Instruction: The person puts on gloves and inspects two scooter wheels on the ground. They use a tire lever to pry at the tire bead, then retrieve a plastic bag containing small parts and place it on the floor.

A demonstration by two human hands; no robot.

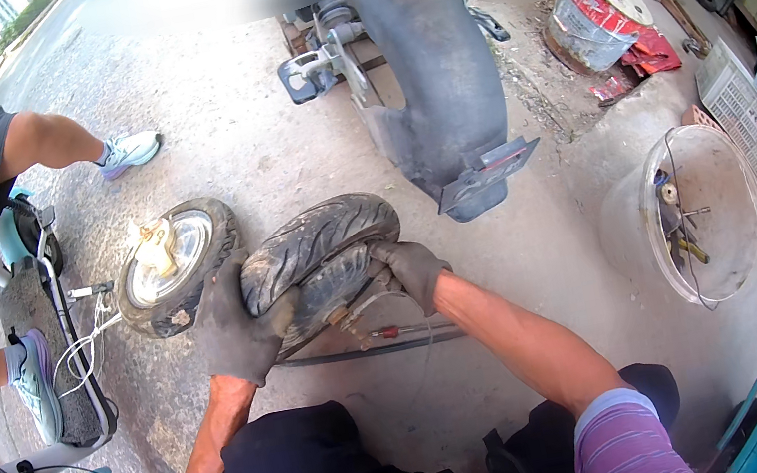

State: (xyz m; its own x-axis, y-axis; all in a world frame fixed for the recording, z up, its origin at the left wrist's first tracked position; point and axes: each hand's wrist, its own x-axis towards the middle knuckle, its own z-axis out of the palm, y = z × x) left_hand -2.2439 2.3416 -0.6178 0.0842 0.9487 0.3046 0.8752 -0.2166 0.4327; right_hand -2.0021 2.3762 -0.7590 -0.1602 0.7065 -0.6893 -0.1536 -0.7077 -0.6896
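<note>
A worn black tyre with a grooved tread stands tilted in front of my knees. My left hand, in a grey glove, grips its left side. My right hand, gloved the same way, has its fingers curled round the tyre's right edge, their tips partly hidden. Below the tread a dark ribbed inner part shows in the gap. A brass-coloured fitting sits close under it, and a tool with a red handle lies beside that. Left of the tyre, a wheel with a silver hub lies on the ground.
A yellowish cloth or glove rests on the wheel; white cables trail from it. A vehicle's black mudguard hangs ahead. A white bucket holding tools stands right. Someone's leg and shoe are at left, near a scooter.
</note>
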